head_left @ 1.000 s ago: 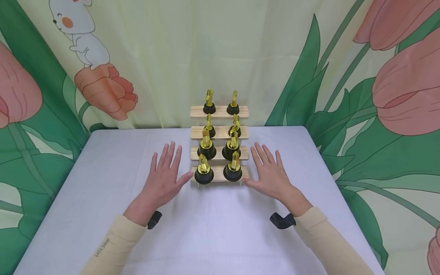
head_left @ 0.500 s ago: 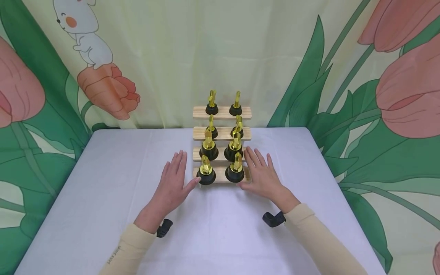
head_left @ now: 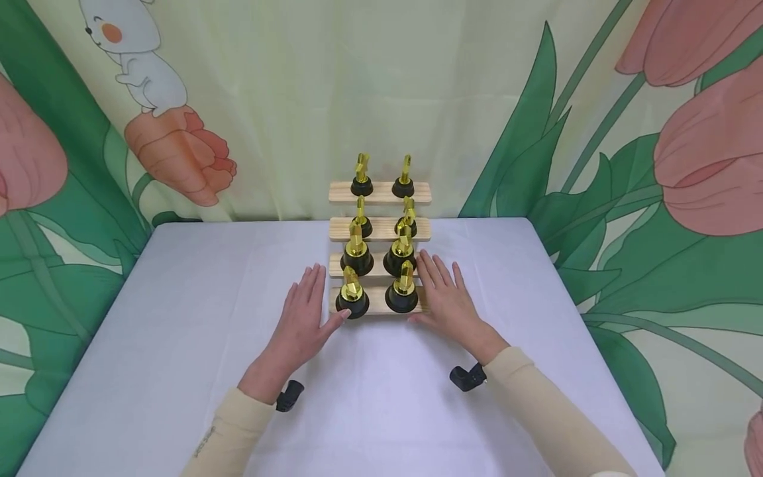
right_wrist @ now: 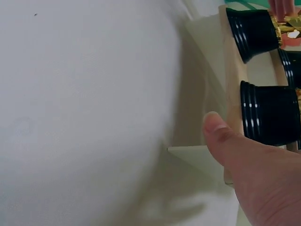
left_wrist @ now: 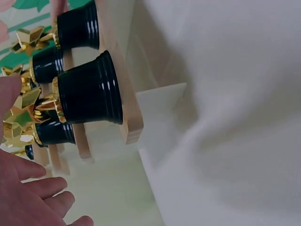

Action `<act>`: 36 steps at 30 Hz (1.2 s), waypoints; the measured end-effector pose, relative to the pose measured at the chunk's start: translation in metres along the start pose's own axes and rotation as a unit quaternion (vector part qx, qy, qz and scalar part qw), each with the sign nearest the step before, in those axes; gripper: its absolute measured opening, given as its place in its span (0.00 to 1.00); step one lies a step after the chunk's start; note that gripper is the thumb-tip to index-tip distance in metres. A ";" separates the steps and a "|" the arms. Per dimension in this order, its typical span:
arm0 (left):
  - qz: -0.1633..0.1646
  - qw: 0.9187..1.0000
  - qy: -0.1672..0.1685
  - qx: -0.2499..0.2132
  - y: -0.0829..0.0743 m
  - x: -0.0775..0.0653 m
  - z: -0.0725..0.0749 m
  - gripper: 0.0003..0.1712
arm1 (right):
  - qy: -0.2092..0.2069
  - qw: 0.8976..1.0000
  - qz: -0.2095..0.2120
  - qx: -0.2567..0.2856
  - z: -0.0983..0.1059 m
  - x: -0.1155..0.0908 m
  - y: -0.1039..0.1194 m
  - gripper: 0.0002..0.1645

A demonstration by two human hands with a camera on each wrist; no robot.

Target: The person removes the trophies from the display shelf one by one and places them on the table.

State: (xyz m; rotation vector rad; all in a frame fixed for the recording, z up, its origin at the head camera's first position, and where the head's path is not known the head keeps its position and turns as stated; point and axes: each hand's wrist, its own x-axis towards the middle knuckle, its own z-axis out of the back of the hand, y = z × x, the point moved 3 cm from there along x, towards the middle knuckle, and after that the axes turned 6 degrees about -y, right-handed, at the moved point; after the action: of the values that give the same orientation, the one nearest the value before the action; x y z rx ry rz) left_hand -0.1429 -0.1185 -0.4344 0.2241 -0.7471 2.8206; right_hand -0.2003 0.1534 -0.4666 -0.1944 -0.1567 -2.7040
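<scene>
A tiered stand with light wooden shelves (head_left: 379,193) rises at the back middle of the table. Several small trophies with gold star tops and black bases stand on it in pairs, among them a front left trophy (head_left: 352,302) and a front right trophy (head_left: 402,297). My left hand (head_left: 300,324) lies along the stand's left side, fingers straight, its thumb tip by the front left trophy's base. On the right side my right hand (head_left: 451,305) has straight fingers close to the shelf ends; its thumb (right_wrist: 230,141) reaches round the lowest shelf's front corner. Whether either hand touches the stand is unclear.
A white cloth (head_left: 369,411) covers the table. Pale side panels (left_wrist: 162,106) hold up the shelves. Behind the table hangs a curtain (head_left: 286,112) printed with tulips and a rabbit. Black wrist mounts (head_left: 467,377) show below both hands.
Both hands have moved inward to the stand's sides, the left rightward and the right leftward. Their fingers have come closer together. The trophies keep their places on the shelves.
</scene>
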 end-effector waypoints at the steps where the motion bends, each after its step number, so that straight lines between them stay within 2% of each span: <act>1: 0.000 1.000 -0.003 0.000 0.000 0.001 0.000 0.53 | -0.001 1.000 0.002 -0.002 0.000 0.000 0.000 0.75; 13: 0.000 1.000 0.001 -0.003 -0.001 0.002 -0.007 0.54 | 0.004 1.000 0.010 -0.020 0.005 0.000 -0.001 0.72; 20: 0.001 1.000 0.011 -0.012 -0.003 0.005 -0.008 0.54 | 0.013 0.999 0.005 -0.031 0.008 0.003 -0.003 0.75; 24: -0.001 1.000 0.001 -0.021 -0.005 0.008 -0.006 0.54 | 0.012 1.000 0.003 -0.021 0.007 0.004 -0.003 0.75; 32: 0.016 0.996 -0.006 -0.085 -0.009 0.012 -0.004 0.52 | 0.013 1.000 0.002 -0.010 0.006 0.003 -0.005 0.74; 36: 0.026 0.991 -0.007 -0.133 -0.012 0.013 -0.003 0.49 | 0.016 1.000 0.002 -0.007 0.006 0.002 -0.004 0.73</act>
State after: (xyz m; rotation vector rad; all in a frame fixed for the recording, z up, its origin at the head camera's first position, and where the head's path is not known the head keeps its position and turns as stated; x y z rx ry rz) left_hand -0.1526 -0.1049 -0.4284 0.1815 -1.1353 2.7303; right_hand -0.2032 0.1572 -0.4609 -0.1541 -0.1280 -2.7041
